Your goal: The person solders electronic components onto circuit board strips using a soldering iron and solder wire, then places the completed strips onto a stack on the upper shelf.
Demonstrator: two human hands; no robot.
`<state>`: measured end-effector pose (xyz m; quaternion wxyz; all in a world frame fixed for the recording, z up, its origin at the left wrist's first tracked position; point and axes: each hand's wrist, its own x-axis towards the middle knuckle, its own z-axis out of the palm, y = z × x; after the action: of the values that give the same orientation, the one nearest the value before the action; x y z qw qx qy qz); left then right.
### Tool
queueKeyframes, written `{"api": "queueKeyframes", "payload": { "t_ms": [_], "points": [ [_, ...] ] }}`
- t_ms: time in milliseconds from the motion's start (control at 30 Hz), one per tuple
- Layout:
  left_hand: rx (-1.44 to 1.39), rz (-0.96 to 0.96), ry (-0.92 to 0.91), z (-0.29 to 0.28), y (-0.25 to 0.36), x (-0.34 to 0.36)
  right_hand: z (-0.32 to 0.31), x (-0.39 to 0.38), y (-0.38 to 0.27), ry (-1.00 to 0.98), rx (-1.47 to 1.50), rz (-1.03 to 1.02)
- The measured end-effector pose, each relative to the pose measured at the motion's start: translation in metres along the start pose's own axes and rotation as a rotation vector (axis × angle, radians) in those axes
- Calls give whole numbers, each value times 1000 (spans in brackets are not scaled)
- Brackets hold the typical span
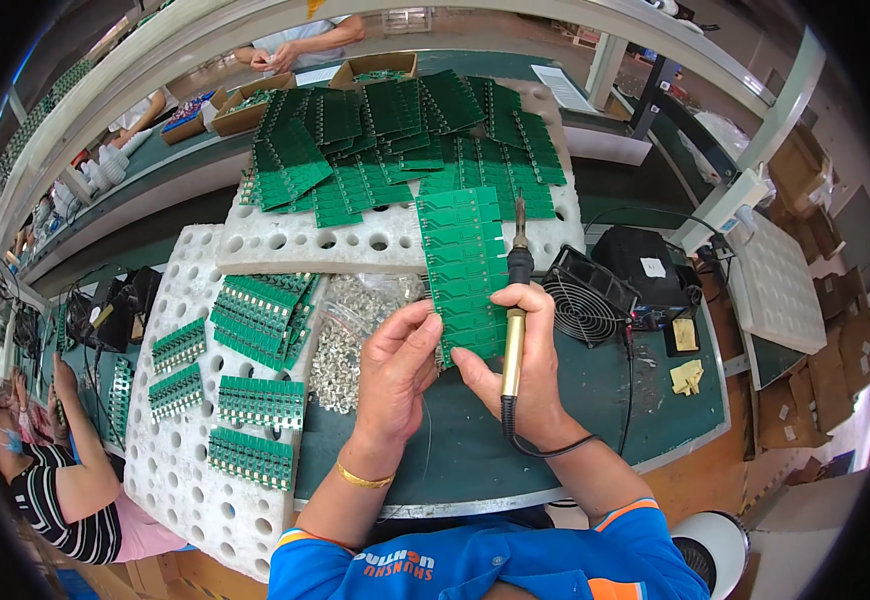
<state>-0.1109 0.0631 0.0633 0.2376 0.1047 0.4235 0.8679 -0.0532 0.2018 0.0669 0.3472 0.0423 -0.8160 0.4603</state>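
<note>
A green circuit board panel stands tilted up in front of me, over the bench. My left hand is closed at its lower left edge, thumb and fingers pinched together. Whether a small part is also between those fingertips, I cannot tell. In my right hand is a soldering iron, its dark tip pointing up and away, beside the panel's right edge. The right thumb presses the panel's lower right corner. Small metal parts lie heaped in a clear plastic bag left of my left hand.
Many green panels are piled on a white foam block ahead. Boards with parts fitted rest on perforated foam at left. To the right are a fan, a black box and a yellow sponge. Other people work nearby.
</note>
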Motion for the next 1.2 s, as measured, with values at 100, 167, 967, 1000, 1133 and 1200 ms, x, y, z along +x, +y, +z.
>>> {"api": "queueKeyframes", "payload": {
  "t_ms": [100, 167, 967, 1000, 1133, 1200],
  "points": [
    [7, -2, 11, 0, 0, 0, -1, 1, -1, -5, 11, 7],
    [4, -9, 26, -1, -1, 0, -1, 2, 0, -2, -15, -25],
    [7, -13, 65, -1, -3, 2, 2, 0, 4, -34, 70, 75],
    [7, -15, 65, -1, -3, 2, 2, 0, 4, -24, 137, 112],
    [32, -24, 98, 5, -1, 1, 4, -1, 3, -10, 202, 146],
    [42, -29, 119, 5, -1, 1, 3, 1, 2, -13, 151, 105]
  ]
}}
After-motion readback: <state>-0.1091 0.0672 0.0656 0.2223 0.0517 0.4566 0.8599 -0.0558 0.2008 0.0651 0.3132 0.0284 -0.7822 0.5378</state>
